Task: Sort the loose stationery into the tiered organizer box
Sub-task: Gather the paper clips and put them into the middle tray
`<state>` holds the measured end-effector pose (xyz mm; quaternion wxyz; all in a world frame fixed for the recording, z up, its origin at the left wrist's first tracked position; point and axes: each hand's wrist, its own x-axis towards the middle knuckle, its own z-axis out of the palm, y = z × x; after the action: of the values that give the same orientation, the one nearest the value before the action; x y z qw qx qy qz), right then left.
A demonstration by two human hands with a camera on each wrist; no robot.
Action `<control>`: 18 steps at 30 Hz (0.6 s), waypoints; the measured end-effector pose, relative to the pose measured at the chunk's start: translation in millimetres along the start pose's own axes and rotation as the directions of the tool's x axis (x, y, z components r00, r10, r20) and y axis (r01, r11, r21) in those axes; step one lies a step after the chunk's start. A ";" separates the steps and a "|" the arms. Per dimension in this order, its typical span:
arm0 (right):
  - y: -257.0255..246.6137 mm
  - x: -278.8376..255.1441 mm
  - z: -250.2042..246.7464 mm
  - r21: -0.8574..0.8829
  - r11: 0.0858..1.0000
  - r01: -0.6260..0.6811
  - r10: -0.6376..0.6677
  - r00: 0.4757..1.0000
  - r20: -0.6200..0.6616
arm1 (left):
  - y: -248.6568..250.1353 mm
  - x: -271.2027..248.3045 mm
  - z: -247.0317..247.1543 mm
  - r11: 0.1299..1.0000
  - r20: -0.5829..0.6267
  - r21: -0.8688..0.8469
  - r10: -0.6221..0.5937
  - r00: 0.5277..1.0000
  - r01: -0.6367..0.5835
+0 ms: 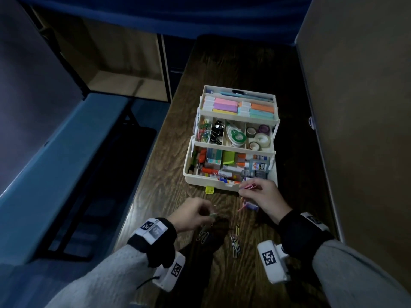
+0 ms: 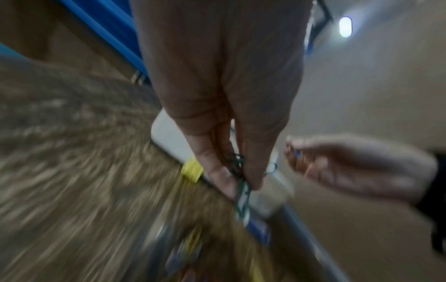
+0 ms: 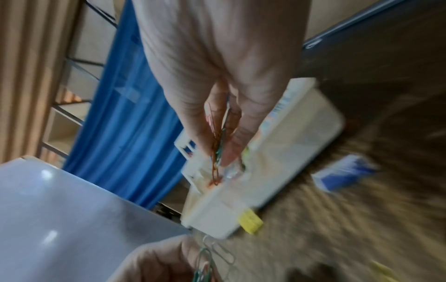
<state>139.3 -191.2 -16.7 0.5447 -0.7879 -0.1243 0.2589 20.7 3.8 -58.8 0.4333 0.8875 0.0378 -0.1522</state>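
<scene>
The white tiered organizer box (image 1: pixel 189 172) stands open on the wooden table, its three levels filled with sticky notes, clips, tape and glue. My left hand (image 1: pixel 206 213) hangs just above the table in front of the box and pinches a bunch of green paper clips (image 2: pixel 242 198). My right hand (image 1: pixel 248 187) hovers at the box's front right corner, pinching several coloured paper clips (image 3: pixel 216 152), pink ones showing in the head view. More loose paper clips (image 1: pixel 236 243) lie on the table between my wrists, and a few others (image 1: pixel 203 236) lie under my left hand.
A small blue and white packet (image 1: pixel 252 206) lies on the table under my right hand. The box has a yellow latch (image 1: pixel 209 189) at its front. A beige partition (image 1: pixel 355 107) borders the table on the right; a blue bench (image 1: pixel 55 163) runs along the left.
</scene>
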 end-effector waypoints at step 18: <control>-120.8 157.5 50.6 -0.078 0.997 0.022 -0.031 0.993 -0.113 | 26.7 129.0 -154.3 0.863 -0.376 -0.500 -0.298 0.878 0.079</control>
<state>253.8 -30.3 38.0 0.5237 -0.8201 -0.1132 0.2009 185.3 99.3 11.6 0.5976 0.7584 0.2593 0.0235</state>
